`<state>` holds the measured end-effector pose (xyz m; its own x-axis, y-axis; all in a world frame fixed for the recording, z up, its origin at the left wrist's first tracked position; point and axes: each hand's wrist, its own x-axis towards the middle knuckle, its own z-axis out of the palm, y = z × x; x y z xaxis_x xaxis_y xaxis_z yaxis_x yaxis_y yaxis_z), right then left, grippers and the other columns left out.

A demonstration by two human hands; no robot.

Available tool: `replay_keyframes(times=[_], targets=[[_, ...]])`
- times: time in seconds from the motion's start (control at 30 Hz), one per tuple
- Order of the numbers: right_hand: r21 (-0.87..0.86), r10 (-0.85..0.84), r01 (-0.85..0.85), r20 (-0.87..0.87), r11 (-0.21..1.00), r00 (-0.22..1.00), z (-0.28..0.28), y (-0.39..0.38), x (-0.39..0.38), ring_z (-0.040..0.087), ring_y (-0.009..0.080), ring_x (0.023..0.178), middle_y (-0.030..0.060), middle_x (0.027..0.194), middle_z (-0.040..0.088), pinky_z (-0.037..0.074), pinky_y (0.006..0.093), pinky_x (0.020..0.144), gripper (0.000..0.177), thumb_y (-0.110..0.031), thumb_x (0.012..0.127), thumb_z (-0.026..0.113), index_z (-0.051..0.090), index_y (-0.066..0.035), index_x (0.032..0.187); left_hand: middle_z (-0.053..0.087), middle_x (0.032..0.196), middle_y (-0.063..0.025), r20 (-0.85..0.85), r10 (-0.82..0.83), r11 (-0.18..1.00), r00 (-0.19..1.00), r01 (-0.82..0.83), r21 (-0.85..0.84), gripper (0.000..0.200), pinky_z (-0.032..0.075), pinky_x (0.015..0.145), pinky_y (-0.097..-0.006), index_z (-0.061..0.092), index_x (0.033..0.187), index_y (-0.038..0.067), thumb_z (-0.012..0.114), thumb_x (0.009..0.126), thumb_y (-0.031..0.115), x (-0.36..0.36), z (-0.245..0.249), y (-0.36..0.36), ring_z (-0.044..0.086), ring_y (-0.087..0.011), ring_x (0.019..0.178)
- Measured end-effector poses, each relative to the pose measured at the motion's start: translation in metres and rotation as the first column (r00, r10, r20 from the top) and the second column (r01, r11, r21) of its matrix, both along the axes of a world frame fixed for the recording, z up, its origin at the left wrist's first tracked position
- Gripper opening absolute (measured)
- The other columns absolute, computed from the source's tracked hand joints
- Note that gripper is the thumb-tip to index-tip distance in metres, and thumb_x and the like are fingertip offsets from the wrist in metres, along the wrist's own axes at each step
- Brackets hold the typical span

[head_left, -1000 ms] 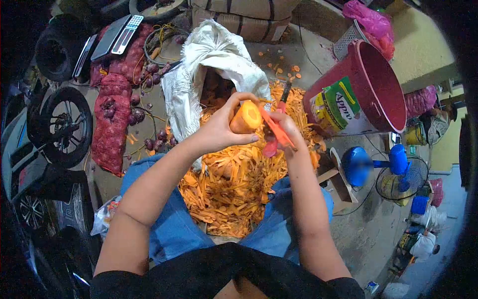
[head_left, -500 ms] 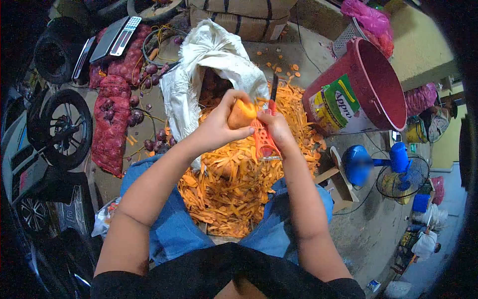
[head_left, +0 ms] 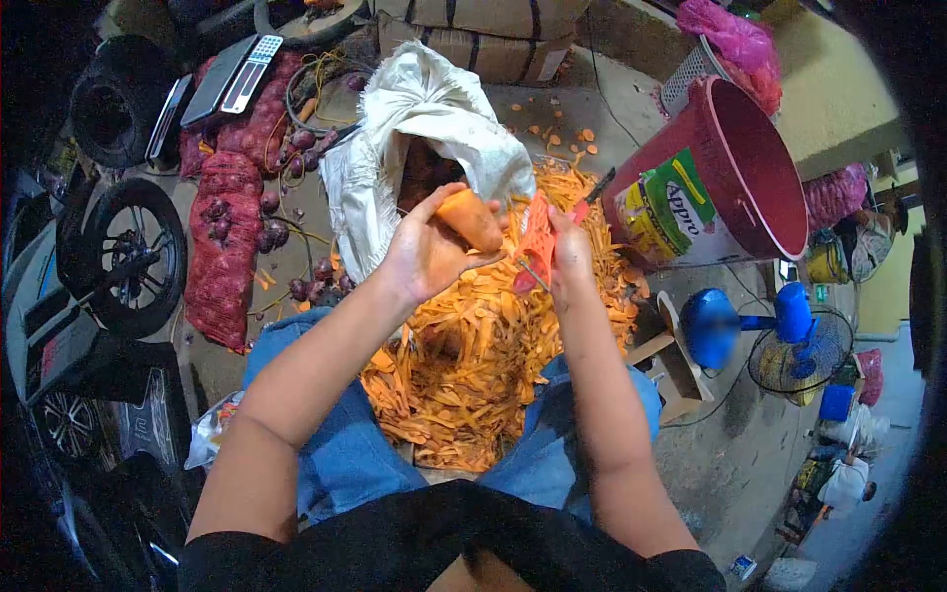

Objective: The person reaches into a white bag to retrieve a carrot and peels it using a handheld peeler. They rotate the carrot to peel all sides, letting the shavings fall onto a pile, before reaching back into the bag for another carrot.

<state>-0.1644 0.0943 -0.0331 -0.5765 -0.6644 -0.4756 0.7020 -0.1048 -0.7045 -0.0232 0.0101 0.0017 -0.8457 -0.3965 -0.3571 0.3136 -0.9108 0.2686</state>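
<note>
A peeled orange carrot piece (head_left: 470,219) rests in my left hand (head_left: 431,249), whose palm faces up with the fingers curled around the piece. My right hand (head_left: 571,255) is closed on a red slotted peeler (head_left: 536,237), just right of the carrot piece. A dark blade with a red handle (head_left: 598,187) sticks out beyond the right hand; whether that hand also grips it is unclear. Under both hands lies a large heap of orange peelings (head_left: 464,370). An open white woven sack (head_left: 414,109) stands behind the left hand.
A red bucket (head_left: 681,187) leans at the right, near a blue fan (head_left: 789,326) and a cardboard box (head_left: 671,375). Red net sacks of onions (head_left: 222,266), a scale (head_left: 222,84) and a motorbike wheel (head_left: 133,257) are at the left. A distant person (head_left: 843,488) is at far right.
The left hand has turned palm up, with the carrot piece lying more level. The right hand has moved slightly right and down, and the peeler and dark blade have tilted.
</note>
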Motion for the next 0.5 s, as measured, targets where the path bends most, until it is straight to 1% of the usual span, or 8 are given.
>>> replay_keyframes(times=[0.13,0.2,0.23,0.27,0.33,0.37,0.43,0.5], targets=[[0.012,-0.007,0.008,-0.037,1.0,0.999,-0.001,0.001,-0.009,0.054,0.0205,0.07,0.0105,0.081,0.053,0.046,0.0344,0.058,0.022,-0.018,0.08,0.04,0.046,0.001,0.089,0.041,0.109,-0.015,-0.115,-0.149,0.984,0.982,0.136,-0.112,0.034,0.033,0.08,-0.0488,0.037,0.107,0.014,0.039,0.08,0.035,-0.001,-0.005,-0.007,0.041,-0.0313,0.1],[0.003,-0.042,0.042,-0.031,0.999,0.999,0.001,0.002,-0.013,0.054,0.0205,0.069,0.0106,0.082,0.053,0.046,0.0341,0.059,0.022,-0.018,0.081,0.04,0.046,0.001,0.09,0.04,0.11,-0.0129,0.013,-0.216,0.95,0.976,0.213,-0.226,0.04,0.034,0.08,-0.0474,0.03,0.115,0.016,0.041,0.08,0.033,-0.004,-0.004,-0.005,0.041,-0.0276,0.1],[-0.005,-0.079,0.079,-0.025,0.997,0.997,0.002,0.002,-0.016,0.054,0.0204,0.069,0.0107,0.083,0.053,0.046,0.0337,0.059,0.023,-0.018,0.081,0.039,0.046,0.001,0.09,0.043,0.105,-0.0096,0.035,-0.185,0.929,0.982,0.186,-0.32,0.046,0.042,0.071,-0.0411,0.025,0.119,0.017,0.043,0.08,0.03,-0.005,-0.003,0.001,0.048,-0.022,0.09],[-0.004,-0.079,0.079,-0.026,0.997,0.996,-0.002,0.003,-0.022,0.054,0.0204,0.069,0.0107,0.083,0.053,0.046,0.0337,0.059,0.023,-0.018,0.081,0.039,0.046,0.001,0.09,0.043,0.105,-0.0096,0.034,-0.186,0.929,0.982,0.187,-0.319,0.046,0.042,0.071,-0.0411,0.025,0.119,0.017,0.043,0.08,0.03,-0.005,-0.003,0.001,0.048,-0.022,0.09],[-0.088,-0.121,0.12,-0.006,0.989,0.993,-0.016,0.004,-0.033,0.054,0.0208,0.076,0.0123,0.087,0.054,0.045,0.0321,0.067,0.025,-0.017,0.082,0.037,0.045,0.004,0.094,0.044,0.1,-0.0071,0.092,-0.265,0.871,0.96,0.279,-0.406,0.05,0.046,0.059,-0.0312,0.022,0.121,0.015,0.045,0.079,0.026,-0.003,-0.006,-0.001,0.051,-0.017,0.078],[-0.087,-0.12,0.119,-0.007,0.989,0.993,-0.011,0.005,-0.032,0.054,0.0208,0.076,0.0123,0.087,0.054,0.045,0.0321,0.067,0.025,-0.017,0.082,0.037,0.045,0.004,0.094,0.044,0.1,-0.0071,0.091,-0.264,0.871,0.96,0.278,-0.405,0.05,0.046,0.059,-0.0312,0.022,0.121,0.015,0.045,0.079,0.026,-0.002,-0.002,-0.002,0.051,-0.017,0.078],[-0.039,-0.12,0.118,-0.053,0.992,0.991,-0.001,0.007,-0.03,0.053,0.0219,0.079,0.0135,0.09,0.053,0.044,0.0335,0.071,0.028,-0.017,0.083,0.034,0.045,0.005,0.096,0.044,0.097,-0.0069,0.308,-0.373,0.728,0.875,0.482,-0.487,0.057,0.045,0.05,-0.023,0.019,0.123,0.014,0.05,0.075,0.019,0.0,0.008,-0.004,0.05,-0.0136,0.071],[-0.031,-0.131,0.129,-0.064,0.991,0.989,0.001,0.007,-0.03,0.053,0.0219,0.08,0.0134,0.09,0.053,0.043,0.0335,0.071,0.028,-0.017,0.083,0.034,0.045,0.005,0.096,0.043,0.097,-0.0068,0.299,-0.407,0.684,0.863,0.505,-0.527,0.062,0.045,0.051,-0.0225,0.018,0.124,0.014,0.052,0.072,0.015,0.001,0.009,-0.005,0.049,-0.0126,0.071]])
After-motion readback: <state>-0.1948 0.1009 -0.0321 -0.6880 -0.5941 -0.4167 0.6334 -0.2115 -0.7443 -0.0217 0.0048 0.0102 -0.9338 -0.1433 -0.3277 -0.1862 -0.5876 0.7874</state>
